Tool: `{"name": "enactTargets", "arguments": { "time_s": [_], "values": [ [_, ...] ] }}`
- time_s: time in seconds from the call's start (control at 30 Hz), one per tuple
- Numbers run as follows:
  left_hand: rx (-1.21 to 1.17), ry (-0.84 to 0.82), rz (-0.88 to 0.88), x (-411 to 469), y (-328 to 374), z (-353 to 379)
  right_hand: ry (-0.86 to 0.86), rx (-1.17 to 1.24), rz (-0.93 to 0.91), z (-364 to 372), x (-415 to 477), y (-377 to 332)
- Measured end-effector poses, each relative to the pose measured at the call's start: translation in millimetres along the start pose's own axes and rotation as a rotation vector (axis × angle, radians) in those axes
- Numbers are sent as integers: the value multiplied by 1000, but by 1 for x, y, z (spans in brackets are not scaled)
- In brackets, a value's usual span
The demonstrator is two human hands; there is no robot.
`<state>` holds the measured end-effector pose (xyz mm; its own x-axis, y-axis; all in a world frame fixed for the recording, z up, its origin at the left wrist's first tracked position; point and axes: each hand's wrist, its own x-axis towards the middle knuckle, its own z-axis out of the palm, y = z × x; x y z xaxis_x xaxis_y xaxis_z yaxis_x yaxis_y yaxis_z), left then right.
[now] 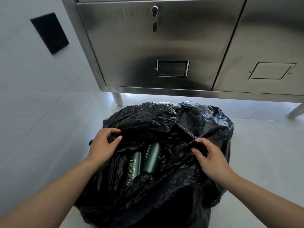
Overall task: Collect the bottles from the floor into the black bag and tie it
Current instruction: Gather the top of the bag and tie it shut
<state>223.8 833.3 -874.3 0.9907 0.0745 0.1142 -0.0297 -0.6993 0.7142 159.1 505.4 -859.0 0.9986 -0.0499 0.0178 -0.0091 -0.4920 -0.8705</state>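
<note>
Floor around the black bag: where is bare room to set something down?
Bare floor lies right of the bag, in front of the cabinet, and left of it toward the wall. Crowded: the bag mouth, where the left hand and right hand pinch its rim over two green bottles.

Dim bluish light; a bright strip glows under the cabinet (pixel 164 46) at twelve o'clock; the bag (pixel 205 122) is deeply shadowed; edges bow.
</note>
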Motion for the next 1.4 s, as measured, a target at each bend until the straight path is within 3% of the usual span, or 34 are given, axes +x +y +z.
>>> {"name": "enactTargets", "arguments": {
  "time_s": [0.13, 0.27, 0.37, 0.47, 0.63, 0.83, 1.17, 1.4],
  "values": [
    [160, -22, 15, 19, -28, 5, -31, 38, 20, 6, -3, -3],
    [304, -41, -114, 36, -55, 17, 4, 69, 64, 7, -11, 2],
    [377, -160, -257, 44, -73, 25, 11, 139, 135, 5, -16, 6],
    [343, -255, -294, 47, -83, 31, 29, 205, 189, 6, -20, 2],
    [144, -175, -144, 33, -68, 38, 97, 74, 105, 13, -17, -5],
    [127, -222, 31, 20, -14, 29, 274, 4, 22, -16, 9, -18],
    [254, -63, 498, 10, 177, -21, 519, 160, -15, -149, 39, -43],
    [330, 36, 799, 10, 298, -11, 732, 264, -77, -258, 52, -71]
  ]
}}
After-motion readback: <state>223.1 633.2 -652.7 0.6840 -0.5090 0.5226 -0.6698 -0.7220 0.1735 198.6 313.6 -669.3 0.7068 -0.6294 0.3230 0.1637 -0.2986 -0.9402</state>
